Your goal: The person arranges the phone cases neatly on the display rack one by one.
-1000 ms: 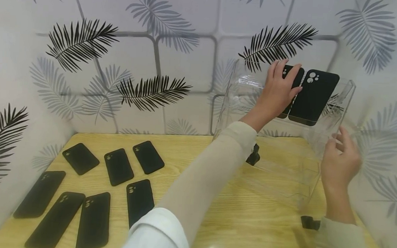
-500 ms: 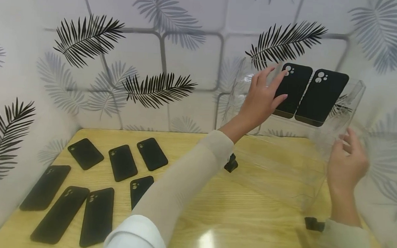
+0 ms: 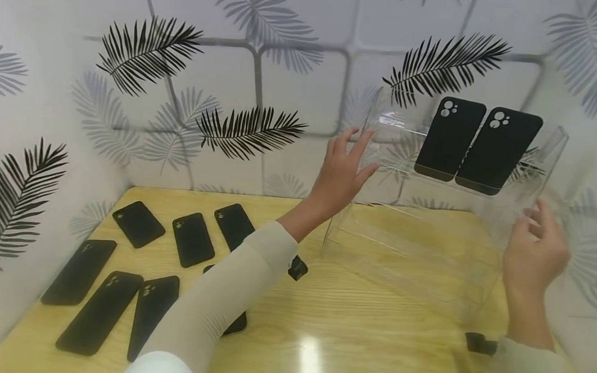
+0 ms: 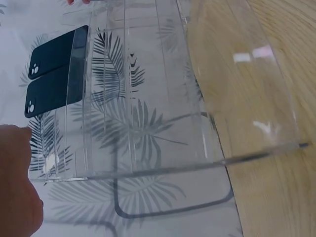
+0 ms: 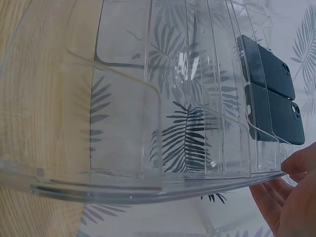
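Note:
A clear acrylic tiered display stand (image 3: pixel 407 237) stands at the right of the table. Two black phone cases (image 3: pixel 450 139) lean side by side on its top tier, camera holes up. My left hand (image 3: pixel 338 174) is at the stand's upper left edge, fingers spread and relaxed, holding nothing; whether it touches the edge I cannot tell. My right hand (image 3: pixel 537 252) pinches the stand's right side panel, thumb on one side and fingers on the other, as the right wrist view shows. The same cases (image 4: pixel 57 74) also appear in the left wrist view.
Several more black phone cases (image 3: pixel 99 313) lie flat on the wooden table (image 3: pixel 361 336) at left, one partly under my left forearm. A leaf-patterned wall (image 3: pixel 304 74) rises close behind the stand. Small black wrist mounts (image 3: pixel 298 268) are by my forearms.
My left hand has come off the left phone case on the top tier and moved left to the stand's left edge. Both cases stay in place. My right hand keeps its hold.

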`<action>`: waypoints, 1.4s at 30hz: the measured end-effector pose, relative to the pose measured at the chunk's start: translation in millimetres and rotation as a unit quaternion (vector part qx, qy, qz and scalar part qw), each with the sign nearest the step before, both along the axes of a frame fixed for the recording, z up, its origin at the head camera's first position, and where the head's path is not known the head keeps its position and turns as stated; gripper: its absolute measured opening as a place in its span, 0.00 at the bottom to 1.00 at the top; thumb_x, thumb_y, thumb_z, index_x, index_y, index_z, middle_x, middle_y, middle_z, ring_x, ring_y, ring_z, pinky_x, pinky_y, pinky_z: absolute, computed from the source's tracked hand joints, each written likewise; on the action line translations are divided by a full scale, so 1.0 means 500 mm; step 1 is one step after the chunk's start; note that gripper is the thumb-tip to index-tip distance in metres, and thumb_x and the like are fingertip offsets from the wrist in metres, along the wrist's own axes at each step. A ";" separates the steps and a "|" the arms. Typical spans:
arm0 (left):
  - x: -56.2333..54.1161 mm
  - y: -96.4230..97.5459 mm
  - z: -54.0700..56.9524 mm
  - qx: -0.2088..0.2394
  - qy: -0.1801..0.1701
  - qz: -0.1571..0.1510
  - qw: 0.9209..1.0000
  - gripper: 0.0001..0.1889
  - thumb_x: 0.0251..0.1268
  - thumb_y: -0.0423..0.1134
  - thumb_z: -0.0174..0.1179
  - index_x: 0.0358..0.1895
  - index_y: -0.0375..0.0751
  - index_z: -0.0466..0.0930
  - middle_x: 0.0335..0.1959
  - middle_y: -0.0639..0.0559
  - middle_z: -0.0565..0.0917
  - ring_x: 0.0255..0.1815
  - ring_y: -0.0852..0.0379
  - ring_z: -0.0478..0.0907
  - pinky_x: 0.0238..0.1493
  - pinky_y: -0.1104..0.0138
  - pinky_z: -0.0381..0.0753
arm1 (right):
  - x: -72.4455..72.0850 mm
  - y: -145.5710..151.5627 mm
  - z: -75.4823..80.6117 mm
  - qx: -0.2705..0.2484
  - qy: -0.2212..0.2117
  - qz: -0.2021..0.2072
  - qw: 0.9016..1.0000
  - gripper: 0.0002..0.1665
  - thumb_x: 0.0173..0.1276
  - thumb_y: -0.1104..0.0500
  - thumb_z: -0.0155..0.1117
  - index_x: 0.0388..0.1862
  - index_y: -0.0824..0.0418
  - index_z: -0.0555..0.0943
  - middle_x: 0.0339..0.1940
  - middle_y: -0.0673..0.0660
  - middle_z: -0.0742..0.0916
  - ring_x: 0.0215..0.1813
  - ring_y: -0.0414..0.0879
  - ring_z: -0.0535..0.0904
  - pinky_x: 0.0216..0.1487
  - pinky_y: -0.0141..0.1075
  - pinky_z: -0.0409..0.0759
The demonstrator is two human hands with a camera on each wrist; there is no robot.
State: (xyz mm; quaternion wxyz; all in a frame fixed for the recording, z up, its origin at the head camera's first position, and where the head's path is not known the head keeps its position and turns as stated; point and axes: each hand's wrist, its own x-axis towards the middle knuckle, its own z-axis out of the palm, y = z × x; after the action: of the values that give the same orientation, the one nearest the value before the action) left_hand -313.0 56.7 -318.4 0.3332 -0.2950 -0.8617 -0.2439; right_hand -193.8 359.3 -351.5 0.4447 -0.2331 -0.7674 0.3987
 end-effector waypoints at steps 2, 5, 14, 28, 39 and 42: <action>0.003 -0.025 -0.012 0.009 -0.013 0.002 1.000 0.33 0.76 0.52 0.57 0.77 0.45 0.61 0.74 0.41 0.61 0.69 0.44 0.63 0.67 0.59 0.70 | 0.002 0.002 0.001 -0.002 -0.007 -0.003 1.000 0.25 0.73 0.55 0.54 0.67 0.39 0.79 0.57 0.45 0.88 0.37 0.13 0.72 0.50 0.18 0.74; 0.006 -0.061 -0.033 0.023 -0.029 0.010 0.999 0.33 0.76 0.51 0.57 0.77 0.44 0.61 0.73 0.40 0.62 0.70 0.43 0.63 0.67 0.57 0.70 | 0.006 0.001 0.003 -0.009 -0.008 -0.003 1.000 0.26 0.73 0.55 0.54 0.67 0.39 0.79 0.58 0.46 0.88 0.38 0.14 0.72 0.50 0.19 0.74; 0.009 -0.183 -0.118 0.048 -0.115 0.059 0.991 0.34 0.77 0.55 0.53 0.79 0.45 0.59 0.73 0.41 0.62 0.72 0.40 0.60 0.69 0.50 0.67 | 0.001 0.002 -0.002 -0.009 -0.004 -0.003 1.000 0.25 0.73 0.55 0.54 0.67 0.40 0.80 0.57 0.45 0.88 0.38 0.15 0.73 0.49 0.19 0.75; -0.016 -0.335 -0.231 0.014 -0.239 0.154 0.959 0.38 0.77 0.60 0.49 0.79 0.40 0.55 0.74 0.31 0.59 0.72 0.32 0.57 0.70 0.44 0.63 | -0.002 0.002 0.005 0.001 0.000 -0.008 1.000 0.24 0.73 0.54 0.55 0.66 0.41 0.81 0.56 0.47 0.88 0.37 0.14 0.72 0.50 0.19 0.75; -0.028 -0.395 -0.281 0.000 -0.344 0.212 0.915 0.44 0.76 0.64 0.46 0.81 0.35 0.48 0.78 0.26 0.50 0.76 0.26 0.48 0.72 0.38 0.58 | 0.002 -0.002 0.005 0.003 -0.003 -0.007 1.000 0.25 0.72 0.55 0.54 0.66 0.42 0.80 0.57 0.49 0.88 0.37 0.14 0.72 0.51 0.19 0.75; -0.031 -0.402 -0.288 -0.002 -0.360 0.217 0.907 0.45 0.76 0.65 0.45 0.81 0.34 0.48 0.78 0.25 0.49 0.77 0.26 0.47 0.72 0.37 0.58 | 0.002 -0.001 0.003 0.005 0.000 -0.007 1.000 0.25 0.72 0.56 0.54 0.66 0.43 0.81 0.57 0.49 0.88 0.37 0.13 0.72 0.52 0.19 0.75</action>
State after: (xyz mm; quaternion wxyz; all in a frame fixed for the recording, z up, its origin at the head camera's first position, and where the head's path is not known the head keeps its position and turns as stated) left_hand -328.7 -144.4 -462.6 0.0444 0.0066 -0.9664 -0.2529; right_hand -192.9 358.7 -350.2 0.4483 -0.2365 -0.7678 0.3918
